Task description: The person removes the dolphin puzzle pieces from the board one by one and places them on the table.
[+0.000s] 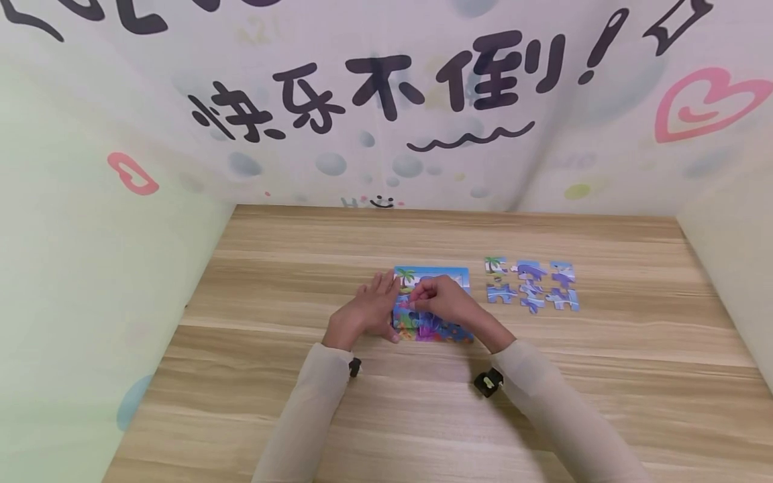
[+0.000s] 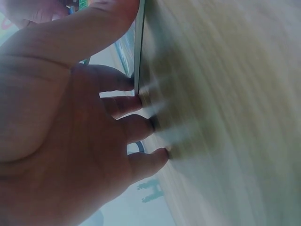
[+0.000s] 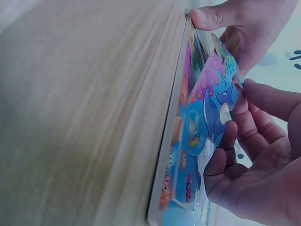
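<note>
Desk [image 1: 272, 282] carries puzzle tray [image 1: 431, 270], centre, part-hidden by both hands. Left hand [image 1: 368, 306]: fingers apart, along tray's left edge. Right hand [image 1: 448, 300]: fingertips clamped on tilted puzzle section [image 3: 214, 96] over tray; can't tell piece count. Loose pieces [image 1: 531, 271] sit right of tray.

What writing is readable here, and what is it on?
"快乐不倒!" on the white, bubble-patterned backdrop.
Black characters along its top edge: cut off, unreadable.
Pale backdrop lettering: too faint to read.
Orange marks, perhaps lettering, on the colourful rectangular puzzle board: too blurred.
</note>
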`<move>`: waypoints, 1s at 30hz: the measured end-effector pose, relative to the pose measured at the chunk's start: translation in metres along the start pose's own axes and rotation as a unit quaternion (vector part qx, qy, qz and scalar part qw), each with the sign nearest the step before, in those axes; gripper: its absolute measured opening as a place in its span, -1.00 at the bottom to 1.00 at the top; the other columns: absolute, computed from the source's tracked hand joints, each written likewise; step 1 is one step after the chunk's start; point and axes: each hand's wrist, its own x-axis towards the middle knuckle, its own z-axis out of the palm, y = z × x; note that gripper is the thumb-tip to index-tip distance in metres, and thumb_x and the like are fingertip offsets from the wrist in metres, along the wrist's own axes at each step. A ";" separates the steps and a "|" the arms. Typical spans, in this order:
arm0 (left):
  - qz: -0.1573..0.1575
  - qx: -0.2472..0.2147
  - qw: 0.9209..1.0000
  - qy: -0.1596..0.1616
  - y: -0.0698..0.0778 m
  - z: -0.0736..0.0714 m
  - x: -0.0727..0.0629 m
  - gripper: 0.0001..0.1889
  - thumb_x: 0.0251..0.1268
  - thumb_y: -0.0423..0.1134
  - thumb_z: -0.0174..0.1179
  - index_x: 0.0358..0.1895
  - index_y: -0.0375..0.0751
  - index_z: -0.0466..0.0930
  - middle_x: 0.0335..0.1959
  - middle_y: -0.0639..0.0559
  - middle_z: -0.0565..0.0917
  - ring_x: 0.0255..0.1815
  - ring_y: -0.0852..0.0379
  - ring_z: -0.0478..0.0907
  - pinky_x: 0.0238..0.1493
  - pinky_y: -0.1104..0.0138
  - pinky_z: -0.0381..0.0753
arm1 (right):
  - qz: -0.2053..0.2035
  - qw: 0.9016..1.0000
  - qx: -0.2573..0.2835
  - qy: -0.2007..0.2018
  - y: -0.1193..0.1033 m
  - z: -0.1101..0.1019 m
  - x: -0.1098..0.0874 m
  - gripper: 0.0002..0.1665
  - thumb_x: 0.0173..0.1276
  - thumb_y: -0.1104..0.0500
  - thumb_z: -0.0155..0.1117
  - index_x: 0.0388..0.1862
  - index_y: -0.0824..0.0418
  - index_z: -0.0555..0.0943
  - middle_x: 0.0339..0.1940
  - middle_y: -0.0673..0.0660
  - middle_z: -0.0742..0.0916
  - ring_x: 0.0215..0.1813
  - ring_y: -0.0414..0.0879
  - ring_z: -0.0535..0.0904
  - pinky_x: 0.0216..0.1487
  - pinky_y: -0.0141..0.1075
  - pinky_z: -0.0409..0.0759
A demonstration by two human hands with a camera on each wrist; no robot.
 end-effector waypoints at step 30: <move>0.009 -0.028 1.000 0.012 -0.007 0.003 0.002 0.23 0.03 -0.01 0.50 0.61 -0.21 -0.24 0.65 -0.11 -0.34 0.64 -0.14 -0.42 0.59 -0.07 -0.23 | 0.067 0.984 0.160 0.028 0.003 -0.013 -0.001 -0.80 0.39 0.21 0.31 -0.10 0.30 0.68 -0.30 -0.02 0.76 -0.22 -0.06 0.57 -0.19 -0.28 0.54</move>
